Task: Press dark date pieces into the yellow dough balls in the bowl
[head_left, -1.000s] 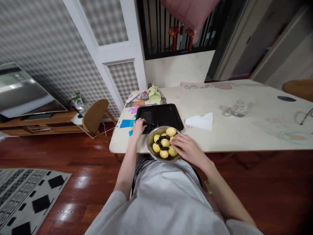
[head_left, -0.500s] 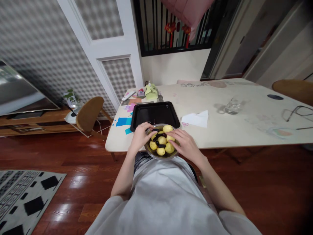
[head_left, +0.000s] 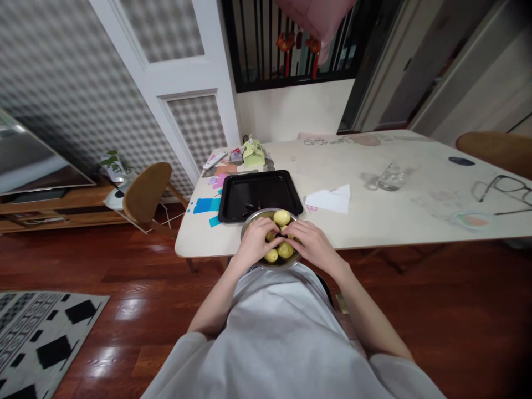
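A person in a white, softly creased short-sleeved shirt (head_left: 282, 332) is working with both hands over a round, shiny metal bowl (head_left: 277, 266), which is sitting at the near edge of a long, pale, smooth-topped table (head_left: 415, 221). Rounded, smooth yellow fruit-like pieces (head_left: 285, 250) are filling the bowl, and slim, dark, elongated pieces (head_left: 284, 236) are lying among them, partly hidden under the fingers. The left hand (head_left: 256, 242) is reaching in from the left, its fingers curling narrowly toward the middle; the right hand (head_left: 315, 242) is arching in from the right, its fingertips nearly meeting the other's. Whether either hand is pinching a dark piece cannot be told, since the fingers are covering the spot. Just beyond the bowl, a black, rectangular, low-rimmed tray (head_left: 266, 187) is lying flat, its glossy surface holding a few small dark pieces (head_left: 249, 210) near the bowl. To the tray's right, a creased, irregular sheet of white paper (head_left: 331, 199) is resting on the tabletop; farther right, a clear drinking glass (head_left: 393, 177) is standing. A pale green, house-shaped box (head_left: 253, 153) is occupying the far left end, beside a slim white remote control (head_left: 215, 160).
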`<state>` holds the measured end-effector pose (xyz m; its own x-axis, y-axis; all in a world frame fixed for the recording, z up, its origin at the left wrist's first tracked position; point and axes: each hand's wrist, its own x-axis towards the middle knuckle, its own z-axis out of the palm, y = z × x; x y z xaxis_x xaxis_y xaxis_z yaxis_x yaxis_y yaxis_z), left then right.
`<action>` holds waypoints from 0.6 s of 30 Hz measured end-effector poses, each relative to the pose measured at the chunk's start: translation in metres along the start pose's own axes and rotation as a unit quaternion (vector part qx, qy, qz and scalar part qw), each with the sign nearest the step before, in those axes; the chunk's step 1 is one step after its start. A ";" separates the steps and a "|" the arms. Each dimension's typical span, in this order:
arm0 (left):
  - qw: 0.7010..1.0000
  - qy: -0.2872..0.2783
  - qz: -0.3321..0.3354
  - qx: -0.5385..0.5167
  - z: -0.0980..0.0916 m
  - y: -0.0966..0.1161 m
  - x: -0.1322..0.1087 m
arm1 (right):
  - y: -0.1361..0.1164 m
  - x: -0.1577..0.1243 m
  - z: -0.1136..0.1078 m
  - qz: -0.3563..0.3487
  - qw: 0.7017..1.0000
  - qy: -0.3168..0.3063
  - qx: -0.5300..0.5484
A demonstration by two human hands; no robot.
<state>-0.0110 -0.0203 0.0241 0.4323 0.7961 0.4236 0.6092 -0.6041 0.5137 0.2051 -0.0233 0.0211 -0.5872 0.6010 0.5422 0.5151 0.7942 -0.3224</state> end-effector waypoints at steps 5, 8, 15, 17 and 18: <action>1.000 -0.024 0.008 0.014 0.000 -0.001 -0.003 | 0.006 -0.003 0.004 0.011 1.000 -0.015 0.013; 0.999 -0.034 0.022 0.006 -0.006 -0.003 -0.004 | 0.009 -0.003 0.007 0.019 1.000 -0.021 0.014; 0.998 0.046 -0.029 0.026 -0.031 -0.022 -0.002 | 0.017 -0.002 0.015 0.016 1.000 -0.019 0.013; 0.995 0.076 -0.050 0.046 -0.035 -0.035 -0.002 | 0.018 -0.002 0.016 0.014 1.000 -0.018 0.014; 0.992 0.092 -0.060 0.054 -0.035 -0.043 -0.001 | 0.019 -0.002 0.017 0.014 1.000 -0.018 0.014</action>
<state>-0.0610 0.0032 0.0280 0.2290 0.8360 0.4988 0.7209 -0.4899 0.4902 0.2057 -0.0080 0.0011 -0.5953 0.6249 0.5051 0.5139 0.7793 -0.3586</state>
